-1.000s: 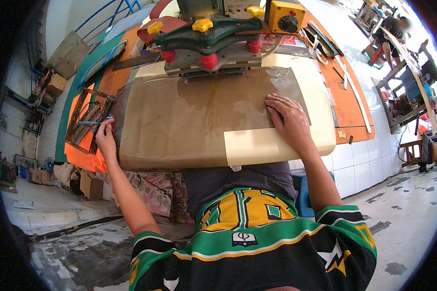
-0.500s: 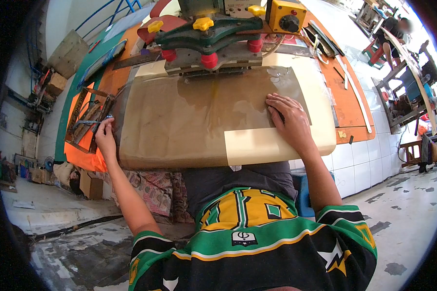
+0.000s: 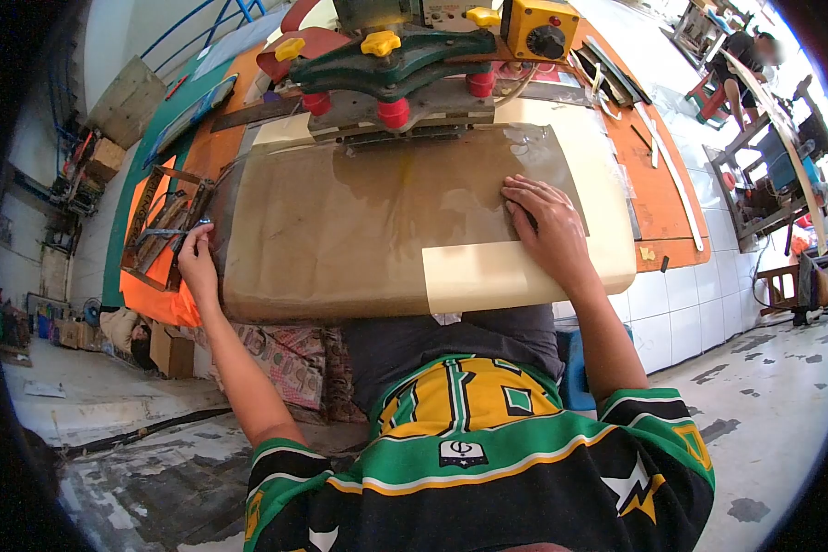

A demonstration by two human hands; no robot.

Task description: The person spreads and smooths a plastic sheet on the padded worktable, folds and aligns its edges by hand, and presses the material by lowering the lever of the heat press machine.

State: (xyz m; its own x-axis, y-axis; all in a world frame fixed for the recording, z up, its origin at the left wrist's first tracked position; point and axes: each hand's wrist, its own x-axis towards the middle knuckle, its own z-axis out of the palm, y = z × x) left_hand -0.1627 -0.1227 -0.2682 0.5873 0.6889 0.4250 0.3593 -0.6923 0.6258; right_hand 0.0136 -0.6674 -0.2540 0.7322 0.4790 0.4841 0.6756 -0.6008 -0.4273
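My right hand (image 3: 546, 221) lies flat, fingers stretched out, on a brown translucent sheet (image 3: 331, 221) covering a padded board. Under its wrist is a cream-coloured sheet (image 3: 488, 279) at the board's front edge. Off the board's left edge, my left hand (image 3: 199, 262) is closed, thumb and fingers pinched at a small shiny bluish thing (image 3: 203, 222) too small to name. Beside that hand stands a worn brown open frame (image 3: 136, 221) with rods and strips inside. The metal press head (image 3: 391, 83) with red spacers and yellow knobs sits at the board's far side.
A yellow control box (image 3: 540, 30) with a black dial is mounted by the press. Orange cloth (image 3: 161, 302) hangs at the table's left edge. Long white strips (image 3: 673, 179) lie on the orange tabletop at right. Another person (image 3: 741, 55) sits at the far right.
The whole view has shifted very slightly to the left. Both hands keep their places, the right flat on the brown sheet and the left pinched beside the frame.
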